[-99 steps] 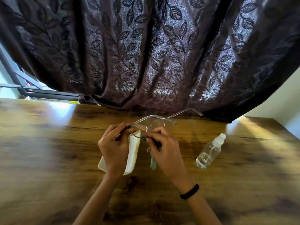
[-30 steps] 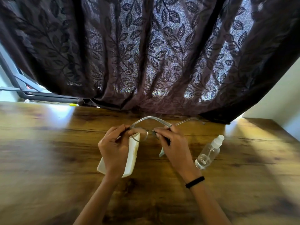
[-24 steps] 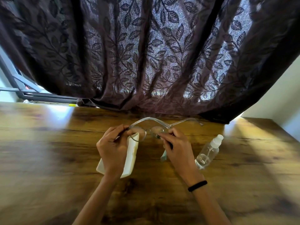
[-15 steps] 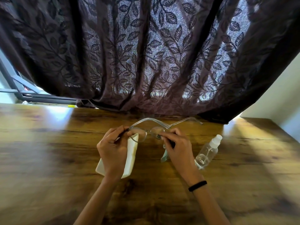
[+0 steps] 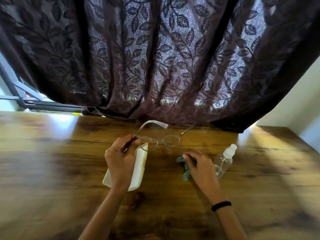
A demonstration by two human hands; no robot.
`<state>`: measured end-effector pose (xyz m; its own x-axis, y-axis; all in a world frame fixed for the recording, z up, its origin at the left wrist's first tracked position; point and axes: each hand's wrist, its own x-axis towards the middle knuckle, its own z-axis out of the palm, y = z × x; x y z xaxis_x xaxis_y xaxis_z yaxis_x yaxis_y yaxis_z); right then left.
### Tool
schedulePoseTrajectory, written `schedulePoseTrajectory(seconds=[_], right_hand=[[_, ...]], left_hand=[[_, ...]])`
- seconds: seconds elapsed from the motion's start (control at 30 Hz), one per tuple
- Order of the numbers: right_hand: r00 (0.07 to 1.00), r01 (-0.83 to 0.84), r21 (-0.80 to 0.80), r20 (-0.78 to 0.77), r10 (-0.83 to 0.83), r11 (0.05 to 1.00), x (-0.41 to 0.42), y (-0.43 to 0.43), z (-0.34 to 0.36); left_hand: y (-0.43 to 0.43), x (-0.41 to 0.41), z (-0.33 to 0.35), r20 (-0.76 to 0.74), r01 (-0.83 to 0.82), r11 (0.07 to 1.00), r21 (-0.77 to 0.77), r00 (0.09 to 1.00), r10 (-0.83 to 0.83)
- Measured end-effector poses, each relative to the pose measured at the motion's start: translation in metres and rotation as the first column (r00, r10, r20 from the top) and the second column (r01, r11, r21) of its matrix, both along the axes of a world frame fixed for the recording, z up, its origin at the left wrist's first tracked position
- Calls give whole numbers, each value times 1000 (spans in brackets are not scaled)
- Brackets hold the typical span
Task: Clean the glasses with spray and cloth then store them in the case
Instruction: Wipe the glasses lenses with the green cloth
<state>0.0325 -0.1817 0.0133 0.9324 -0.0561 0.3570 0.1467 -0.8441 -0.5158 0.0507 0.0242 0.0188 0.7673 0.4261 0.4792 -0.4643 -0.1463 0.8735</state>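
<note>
Above case, crosswise glasses, temples away, left fingers pinching; right seemingly clutching cloth.

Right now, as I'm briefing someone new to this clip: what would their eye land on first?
The dark leaf-patterned curtain fills the upper half, hanging behind the wooden table. At the centre, the left hand pinches the glasses, temples open, just over the white case. The right hand grips the green cloth beside the clear spray bottle.
</note>
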Motion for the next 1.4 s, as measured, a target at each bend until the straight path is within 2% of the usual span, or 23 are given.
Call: schedulePoseTrajectory(seconds=[0.07,0.13,0.2,0.27,0.3,0.37,0.47,0.57,0.67,0.77,0.83,0.9,0.97,1.07,1.2,1.4], right_hand=[[998,35,97,42,-39,995,1,1,8],[991,39,292,111,-74,956,4,3,18],[990,-30,495,133,-42,869,7,5,28],[989,-122,661,140,38,740,7,7,37],[987,-150,710,145,66,687,7,8,40],[984,-173,746,161,78,643,5,9,43],[979,-165,707,199,31,688,3,10,49],[964,-137,626,262,-42,768,2,13,58],[932,-99,508,348,-99,856,0,14,71],[885,-84,289,461,-62,954,-5,19,79],[869,-62,168,493,-29,984,-8,24,80],[859,-50,94,511,-5,994,-10,30,78],[841,-38,38,541,11,999,-12,35,75],[825,-36,-30,564,47,999,-17,41,70],[824,-88,-80,554,118,993,-24,47,66],[843,-141,5,525,117,990,-29,53,62]], left_hand=[[-1,0,-1,-39,73,992,-100,996,-77],[-2,-2,1,-61,121,974,-193,989,-135],[-3,-4,4,-56,179,948,-264,978,-200],[-4,-6,5,-42,232,925,-301,966,-255],[-5,-6,5,-41,249,914,-321,960,-276],[-4,-5,3,-58,265,890,-371,950,-307],[-4,-3,0,-127,275,879,-391,929,-347],[-5,-2,-3,-195,266,912,-311,922,-335],[-5,-2,0,-231,106,985,-132,964,-135],[-7,-5,9,-84,-78,997,25,993,80],[-12,-10,17,71,-120,988,100,991,114],[-16,-17,25,241,-131,965,226,968,75],[-21,-22,31,364,-101,920,378,930,-47],[-27,-27,36,369,-27,845,534,906,-205],[-30,-29,35,363,-36,802,596,903,-229],[-29,-28,34,340,-40,818,574,921,-193]])
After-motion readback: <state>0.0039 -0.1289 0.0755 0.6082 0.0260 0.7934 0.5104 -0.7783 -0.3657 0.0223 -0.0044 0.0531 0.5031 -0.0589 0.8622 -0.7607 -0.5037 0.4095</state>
